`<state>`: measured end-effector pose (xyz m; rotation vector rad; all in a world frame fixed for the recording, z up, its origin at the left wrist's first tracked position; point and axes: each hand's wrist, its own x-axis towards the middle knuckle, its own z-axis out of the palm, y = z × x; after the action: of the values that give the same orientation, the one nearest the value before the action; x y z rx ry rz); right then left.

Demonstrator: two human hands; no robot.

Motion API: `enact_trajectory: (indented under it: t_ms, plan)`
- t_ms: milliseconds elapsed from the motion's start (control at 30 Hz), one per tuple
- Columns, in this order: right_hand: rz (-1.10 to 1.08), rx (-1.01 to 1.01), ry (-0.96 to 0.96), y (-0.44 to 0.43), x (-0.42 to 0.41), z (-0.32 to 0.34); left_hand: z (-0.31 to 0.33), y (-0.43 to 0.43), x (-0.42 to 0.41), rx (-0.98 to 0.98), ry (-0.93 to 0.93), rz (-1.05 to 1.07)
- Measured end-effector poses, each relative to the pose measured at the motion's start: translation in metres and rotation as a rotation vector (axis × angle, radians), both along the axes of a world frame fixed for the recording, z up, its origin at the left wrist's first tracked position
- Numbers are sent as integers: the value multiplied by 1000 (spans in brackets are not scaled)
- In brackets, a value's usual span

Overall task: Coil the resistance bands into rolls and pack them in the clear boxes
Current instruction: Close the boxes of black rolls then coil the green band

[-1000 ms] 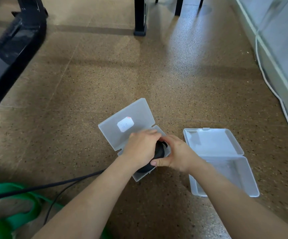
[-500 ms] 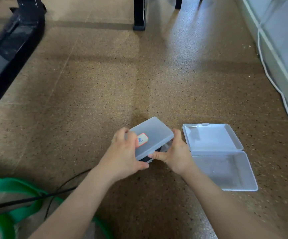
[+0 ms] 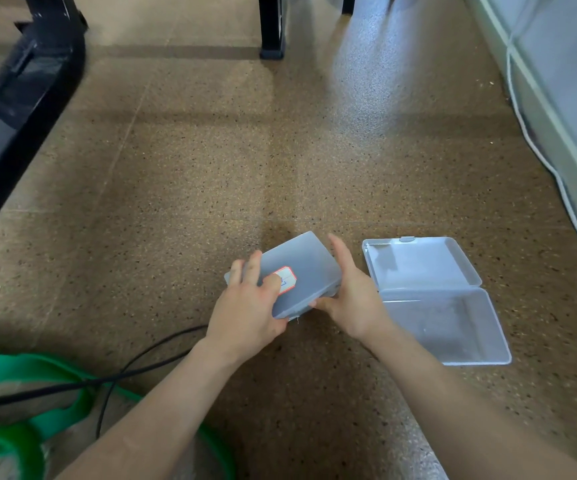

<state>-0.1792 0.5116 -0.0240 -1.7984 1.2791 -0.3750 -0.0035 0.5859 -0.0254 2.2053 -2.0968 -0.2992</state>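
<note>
A frosted clear box (image 3: 301, 261) with a red-edged label lies on the floor with its lid down. The black band roll inside is hidden under the lid. My left hand (image 3: 245, 313) lies on the lid's left part, fingers over the left corner and thumb pressing by the label. My right hand (image 3: 353, 303) is set against the box's right side with straight fingers, thumb at the front corner. A second clear box (image 3: 453, 362) lies open and empty just to the right. A green resistance band (image 3: 55, 420) lies uncoiled at the lower left.
A black cord (image 3: 141, 358) runs across the green band toward the boxes. A black machine frame (image 3: 20, 91) lines the left side, and a black leg (image 3: 271, 26) stands at the top. A white cable (image 3: 557, 174) follows the wall on the right.
The left box's lid swung from fully open to down over the black roll. My left hand moved onto the lid, and my right hand shifted to the box's right side.
</note>
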Motion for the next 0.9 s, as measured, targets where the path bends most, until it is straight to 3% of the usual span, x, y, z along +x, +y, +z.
enact_trajectory:
  t_ms: [233, 433, 600, 733, 800, 900]
  plan:
    - [349, -214, 244, 8, -4, 20, 32, -12, 22, 196, 150, 2]
    - [692, -611, 686, 18, -3, 33, 45, -21, 43, 605, 581, 49]
    - [774, -653, 604, 8, 2, 33, 44, -22, 49, 659, 717, 80]
    - [802, -605, 579, 0, 5, 36, 52, -8, 38, 419, 639, 57]
    - [797, -571, 578, -1, 6, 36, 53, 5, 29, 280, 472, -32]
    - [802, -495, 572, -6, 8, 35, 37, 29, 18, 302, 134, -115]
